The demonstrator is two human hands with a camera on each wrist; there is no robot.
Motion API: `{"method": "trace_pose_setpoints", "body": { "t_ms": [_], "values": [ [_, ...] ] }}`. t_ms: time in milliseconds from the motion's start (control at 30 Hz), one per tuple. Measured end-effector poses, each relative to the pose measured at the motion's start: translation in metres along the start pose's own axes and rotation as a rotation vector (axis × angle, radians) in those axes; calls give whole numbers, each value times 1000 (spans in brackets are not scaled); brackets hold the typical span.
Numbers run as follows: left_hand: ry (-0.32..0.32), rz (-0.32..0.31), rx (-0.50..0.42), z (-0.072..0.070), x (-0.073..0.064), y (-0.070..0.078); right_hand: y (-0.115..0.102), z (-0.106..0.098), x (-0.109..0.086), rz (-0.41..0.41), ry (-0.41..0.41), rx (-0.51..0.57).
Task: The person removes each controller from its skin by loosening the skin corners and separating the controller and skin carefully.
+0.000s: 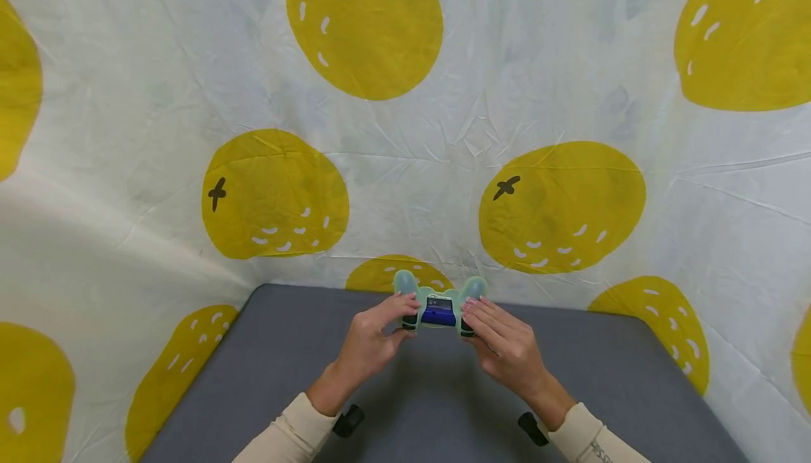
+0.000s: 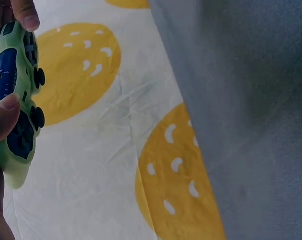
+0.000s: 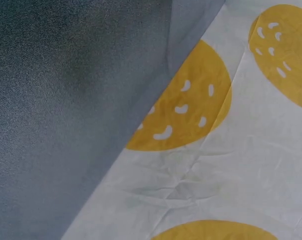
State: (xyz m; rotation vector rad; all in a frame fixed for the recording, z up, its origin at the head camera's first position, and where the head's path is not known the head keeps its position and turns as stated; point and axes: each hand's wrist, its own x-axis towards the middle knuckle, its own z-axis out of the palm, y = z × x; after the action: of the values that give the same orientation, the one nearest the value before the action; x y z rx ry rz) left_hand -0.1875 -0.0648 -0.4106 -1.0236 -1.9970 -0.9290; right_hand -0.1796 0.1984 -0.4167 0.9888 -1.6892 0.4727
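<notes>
sticker on game controller [image 1: 438, 311]: bears small print between left hand [image 1: 375, 336] and right hand [image 1: 510, 345], on the face turned to the head camera; too small to read
blue midsection [image 2: 3, 75]: carries faint pale marks beside the left hand's thumb; not legible
sleeve lettering [image 1: 600, 453]: runs along the cuff behind the right hand; partly cut off, not surely readable
left hand: pinches the controller's left end, fingers across the face turned to the head camera, thumb beneath; in the left wrist view, near a black stick [image 2: 37, 117]
right hand: grips the other end, fingers close together over the cover, thumb mostly hidden
game controller: held above the counter, level between both hands, handles pointing up and away from them; wears a pale green cover [image 1: 475, 288]
counter [image 1: 253, 378]: spreads grey beneath and to both sides of the hands, darker in the shade below them
hanging cloth [image 1: 412, 195]: rises white and creased beyond the hands, printed with yellow fruit shapes [image 1: 272, 195]
cream sleeves [image 1: 285, 435]: cover both forearms behind the hands
black wrist devices [image 1: 348, 421]: sit at the inner side of each wrist, just behind the hands
right wrist view: shows counter and cloth, plus dark slivers at the right edge, too little to identify
</notes>
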Motion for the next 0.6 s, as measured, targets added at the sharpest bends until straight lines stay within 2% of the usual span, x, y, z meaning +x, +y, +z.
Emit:
{"method": "trace_pose_setpoints", "body": {
  "t_ms": [333, 600],
  "values": [
    [-14, 12, -3, 0, -1, -2, 1, 0, -1, -3, 7, 7],
    [-77, 58, 52, -4, -2, -7, 2, 1, -6, -10, 17, 14]
  ]
}}
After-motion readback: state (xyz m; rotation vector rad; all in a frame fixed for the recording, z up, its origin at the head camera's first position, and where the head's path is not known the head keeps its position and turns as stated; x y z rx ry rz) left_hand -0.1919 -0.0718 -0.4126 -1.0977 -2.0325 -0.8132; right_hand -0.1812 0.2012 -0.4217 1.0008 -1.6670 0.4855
